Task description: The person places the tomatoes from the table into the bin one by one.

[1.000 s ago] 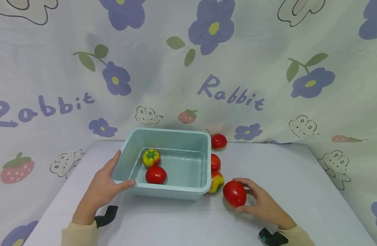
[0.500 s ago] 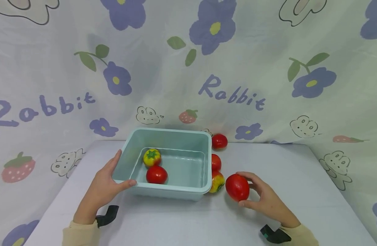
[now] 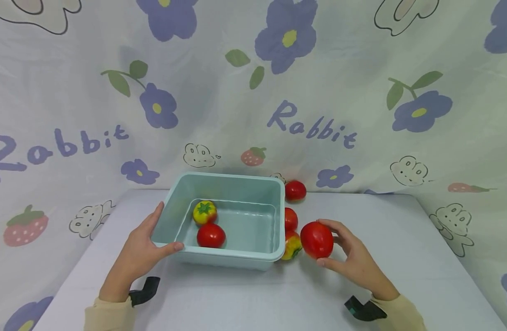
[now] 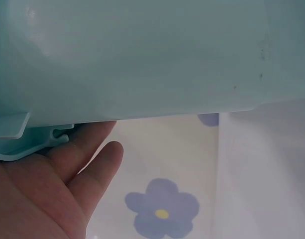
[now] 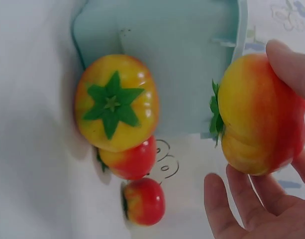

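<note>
A pale green plastic bin [image 3: 232, 255] stands on the table, with a red tomato [image 3: 211, 235] and a yellow-green tomato with a leafy top [image 3: 204, 212] inside. My left hand [image 3: 139, 250] holds its near left corner, thumb at the front rim and fingers along the outer left side. Right of the bin, my right hand [image 3: 348, 255] grips a large tomato [image 3: 316, 240] between thumb and fingers, raised off the table. The right wrist view shows that tomato's yellow underside and green leaves [image 5: 216, 112].
Beside the bin's right wall lie a yellow-red tomato [image 3: 292, 245], a red tomato [image 3: 291, 219] and another red tomato [image 3: 295, 190] farther back. The table [image 3: 236, 299] has a white cover. A flower-and-rabbit cloth [image 3: 220, 101] hangs behind it.
My right hand has raised the tomato upward and away from me, shifting slightly right and then back left. The left hand and the bin have stayed in place.
</note>
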`<state>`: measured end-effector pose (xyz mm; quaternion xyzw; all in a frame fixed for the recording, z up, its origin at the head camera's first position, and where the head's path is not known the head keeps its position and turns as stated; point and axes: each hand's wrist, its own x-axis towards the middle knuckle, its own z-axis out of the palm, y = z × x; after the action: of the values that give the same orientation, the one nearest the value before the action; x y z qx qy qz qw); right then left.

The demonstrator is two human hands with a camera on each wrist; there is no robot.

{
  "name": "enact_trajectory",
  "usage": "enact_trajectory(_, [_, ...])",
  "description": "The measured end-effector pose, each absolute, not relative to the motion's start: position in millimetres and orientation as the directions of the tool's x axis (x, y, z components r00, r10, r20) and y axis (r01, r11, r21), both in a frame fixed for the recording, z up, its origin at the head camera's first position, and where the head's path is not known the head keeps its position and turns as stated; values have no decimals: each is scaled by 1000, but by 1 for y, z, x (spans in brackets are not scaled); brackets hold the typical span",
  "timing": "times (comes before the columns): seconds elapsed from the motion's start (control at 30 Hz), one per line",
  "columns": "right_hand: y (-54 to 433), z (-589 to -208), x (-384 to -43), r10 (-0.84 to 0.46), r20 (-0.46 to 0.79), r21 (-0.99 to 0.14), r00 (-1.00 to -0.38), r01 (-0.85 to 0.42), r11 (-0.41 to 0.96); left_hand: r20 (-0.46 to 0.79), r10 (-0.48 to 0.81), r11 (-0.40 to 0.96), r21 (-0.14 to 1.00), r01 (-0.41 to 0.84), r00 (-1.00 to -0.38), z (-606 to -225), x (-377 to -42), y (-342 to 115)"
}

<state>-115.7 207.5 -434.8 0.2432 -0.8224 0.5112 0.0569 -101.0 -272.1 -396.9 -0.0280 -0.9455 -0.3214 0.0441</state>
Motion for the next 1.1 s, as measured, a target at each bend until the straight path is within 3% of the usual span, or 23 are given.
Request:
enact_trajectory(0.53, [189,-415,-118,-297,372,-830,-879,-459,318,104,25,791,606,83,-994,-399,-101,-272])
enact_trajectory(1.1, [166,-399,-116,-284,461,-800,-841,-532,276,97,24,789,609,79,-995,-396,-101,-271])
